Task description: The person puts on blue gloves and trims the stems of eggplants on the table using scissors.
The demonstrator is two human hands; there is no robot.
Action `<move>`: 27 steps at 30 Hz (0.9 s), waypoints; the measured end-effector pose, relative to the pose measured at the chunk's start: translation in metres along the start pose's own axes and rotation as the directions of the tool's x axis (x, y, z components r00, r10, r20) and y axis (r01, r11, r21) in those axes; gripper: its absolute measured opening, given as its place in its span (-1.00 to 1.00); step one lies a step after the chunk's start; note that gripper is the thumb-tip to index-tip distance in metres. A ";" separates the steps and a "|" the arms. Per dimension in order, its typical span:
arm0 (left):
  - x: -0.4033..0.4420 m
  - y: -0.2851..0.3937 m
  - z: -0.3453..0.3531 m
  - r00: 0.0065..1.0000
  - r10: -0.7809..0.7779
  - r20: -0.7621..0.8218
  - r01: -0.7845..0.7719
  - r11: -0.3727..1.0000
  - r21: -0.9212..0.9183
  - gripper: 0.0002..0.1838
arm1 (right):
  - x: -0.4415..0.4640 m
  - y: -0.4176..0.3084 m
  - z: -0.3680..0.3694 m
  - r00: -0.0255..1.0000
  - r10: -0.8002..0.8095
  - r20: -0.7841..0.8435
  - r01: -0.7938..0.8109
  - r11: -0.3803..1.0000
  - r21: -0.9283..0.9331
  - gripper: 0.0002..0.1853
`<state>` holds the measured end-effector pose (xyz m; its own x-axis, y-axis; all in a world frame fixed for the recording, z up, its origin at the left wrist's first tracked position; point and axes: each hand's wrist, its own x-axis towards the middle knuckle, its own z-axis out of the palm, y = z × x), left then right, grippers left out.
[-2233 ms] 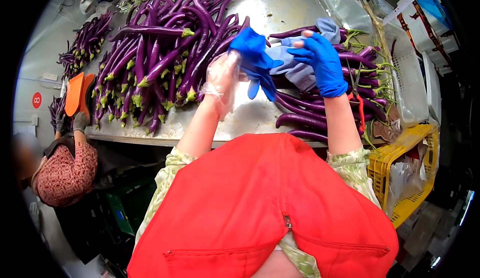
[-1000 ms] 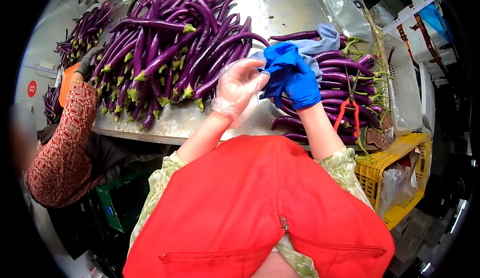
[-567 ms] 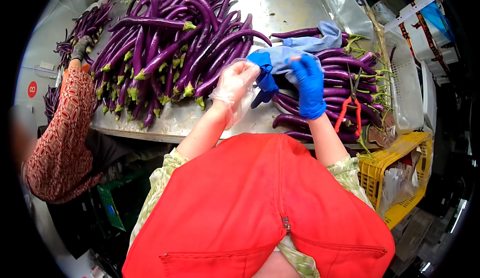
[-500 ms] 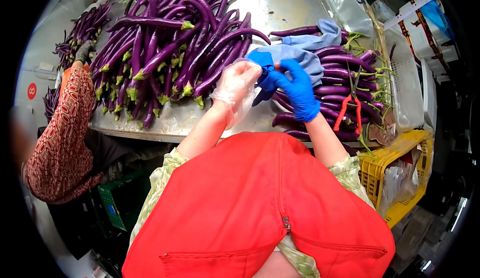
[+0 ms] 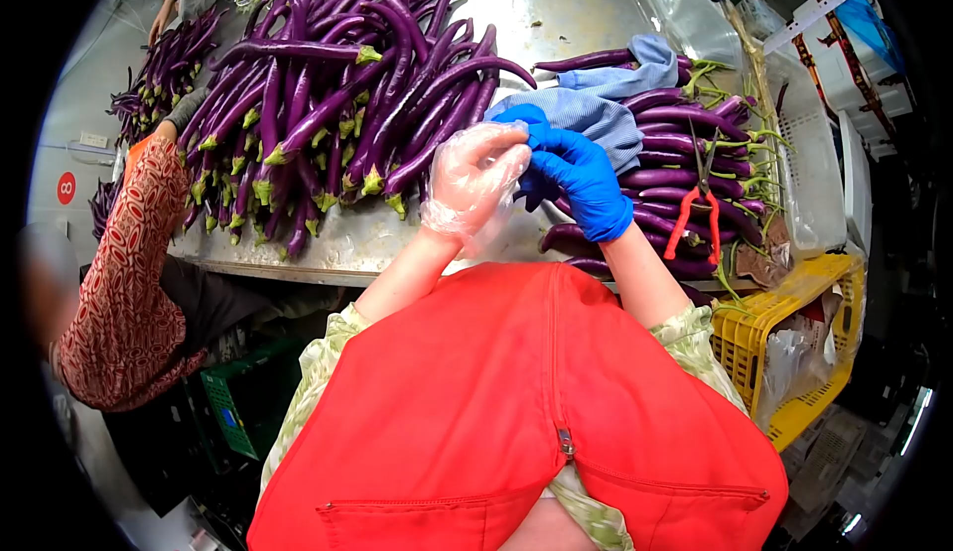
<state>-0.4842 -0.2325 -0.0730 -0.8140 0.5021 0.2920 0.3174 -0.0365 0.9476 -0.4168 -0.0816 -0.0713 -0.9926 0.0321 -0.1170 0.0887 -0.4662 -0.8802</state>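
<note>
Although the two hands were apart a moment ago, they now meet over the front part of the bench, at a loose blue glove. The left hand, covered in clear plastic, pinches it with curled fingers. The right hand, gloved in blue, has bent fingers up against it, but I cannot tell if they grip. So both hands look busy with it, and the scissors lie untouched on the row of eggplants near the bench's right edge. Far left, a round red sign has a mark like an 8. I can read no other writing.
</note>
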 end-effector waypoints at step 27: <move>0.025 -0.040 -0.069 0.883 -0.457 0.108 0.361 0.512 -0.779 -0.75 | 0.030 0.005 -0.011 0.988 0.026 0.150 -0.054 0.981 0.187 -0.65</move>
<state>-0.5508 -0.2783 -0.0942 -0.8111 0.5534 -0.1896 -0.5103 -0.5110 0.6917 -0.4448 -0.0730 -0.0843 -0.9911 -0.1132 -0.0694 0.1254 -0.6247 -0.7707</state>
